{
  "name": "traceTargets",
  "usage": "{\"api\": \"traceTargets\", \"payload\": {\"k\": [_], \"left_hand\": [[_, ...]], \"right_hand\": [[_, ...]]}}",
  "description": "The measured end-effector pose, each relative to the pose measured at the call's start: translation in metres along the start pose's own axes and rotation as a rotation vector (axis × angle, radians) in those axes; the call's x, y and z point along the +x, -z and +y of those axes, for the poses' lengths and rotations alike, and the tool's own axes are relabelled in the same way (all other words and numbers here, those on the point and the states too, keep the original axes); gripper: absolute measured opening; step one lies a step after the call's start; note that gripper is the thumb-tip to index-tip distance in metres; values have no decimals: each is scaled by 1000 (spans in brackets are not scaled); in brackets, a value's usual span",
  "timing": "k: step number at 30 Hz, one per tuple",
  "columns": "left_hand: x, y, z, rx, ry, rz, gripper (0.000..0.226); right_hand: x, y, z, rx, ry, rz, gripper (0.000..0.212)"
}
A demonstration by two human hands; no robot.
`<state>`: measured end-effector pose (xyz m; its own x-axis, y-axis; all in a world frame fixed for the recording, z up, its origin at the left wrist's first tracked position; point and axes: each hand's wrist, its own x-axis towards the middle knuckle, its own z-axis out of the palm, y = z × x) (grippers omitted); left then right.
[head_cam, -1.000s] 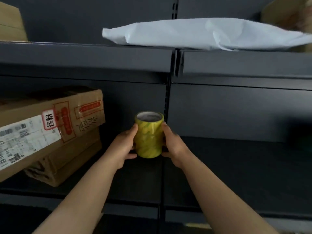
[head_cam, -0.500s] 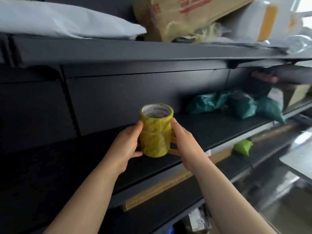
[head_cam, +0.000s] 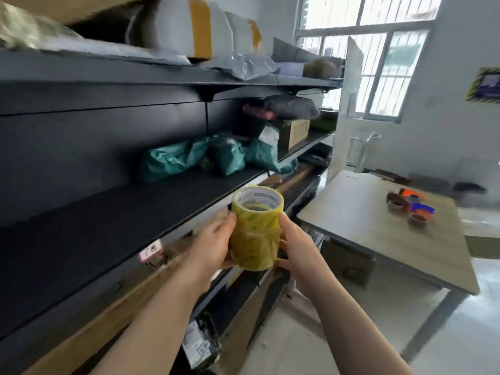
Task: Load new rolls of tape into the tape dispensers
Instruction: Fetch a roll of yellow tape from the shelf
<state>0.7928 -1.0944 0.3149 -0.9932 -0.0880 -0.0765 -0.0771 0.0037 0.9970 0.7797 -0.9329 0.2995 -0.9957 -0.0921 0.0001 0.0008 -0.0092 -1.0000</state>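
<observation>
I hold an upright stack of yellow-wrapped tape rolls (head_cam: 255, 231) in front of me, just off the edge of a dark shelf. My left hand (head_cam: 212, 246) grips its left side and my right hand (head_cam: 296, 249) grips its right side. Tape dispensers (head_cam: 410, 205), orange, blue and dark red, lie blurred on a light wooden table (head_cam: 365, 228) to the right, well away from my hands.
A dark metal shelf unit (head_cam: 108, 212) runs along the left, carrying teal parcels (head_cam: 173, 163), a cardboard box (head_cam: 293, 133) and white packages (head_cam: 194, 28) on top. Cartons sit under the table. A barred window (head_cam: 378, 50) is at the back.
The view has swung to the right, away from the shelf's left section, bringing the table and dispensers into sight. Both hands keep the same hold on the tape stack.
</observation>
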Motion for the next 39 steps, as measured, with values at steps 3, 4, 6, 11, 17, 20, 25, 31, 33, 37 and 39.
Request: {"api": "traceTargets", "payload": {"k": [3, 4, 6, 11, 17, 20, 25, 31, 33, 37, 39], "left_hand": [[18, -67, -7, 3, -3, -119, 41], [24, -89, -9, 13, 1, -154, 42], [33, -134, -14, 20, 17, -212, 45], [48, -246, -26, 1, 33, -375, 50], [47, -364, -38, 51, 53, -577, 44], [48, -413, -44, 101, 59, -661, 40], [56, -490, -51, 176, 54, -824, 42], [82, -578, -55, 178, 52, -946, 30], [94, -607, -54, 181, 47, -962, 28], [127, -665, -50, 219, 65, -978, 31], [143, -696, -50, 230, 74, -980, 34]], "right_hand": [[-4, 69, 3, 5, -3, 74, 39], [-6, 91, 4, 11, -3, 99, 38], [-10, 133, 6, 15, -15, 166, 39], [-26, 230, 12, 1, -32, 359, 34], [-56, 328, 20, 18, -55, 567, 34], [-68, 367, 25, 49, -80, 661, 36], [-77, 429, 36, 51, -91, 795, 47], [-59, 504, 47, 56, -108, 897, 45], [-46, 531, 48, 58, -119, 928, 44], [-16, 582, 46, 69, -117, 968, 42], [-3, 609, 47, 87, -111, 989, 40]]}}
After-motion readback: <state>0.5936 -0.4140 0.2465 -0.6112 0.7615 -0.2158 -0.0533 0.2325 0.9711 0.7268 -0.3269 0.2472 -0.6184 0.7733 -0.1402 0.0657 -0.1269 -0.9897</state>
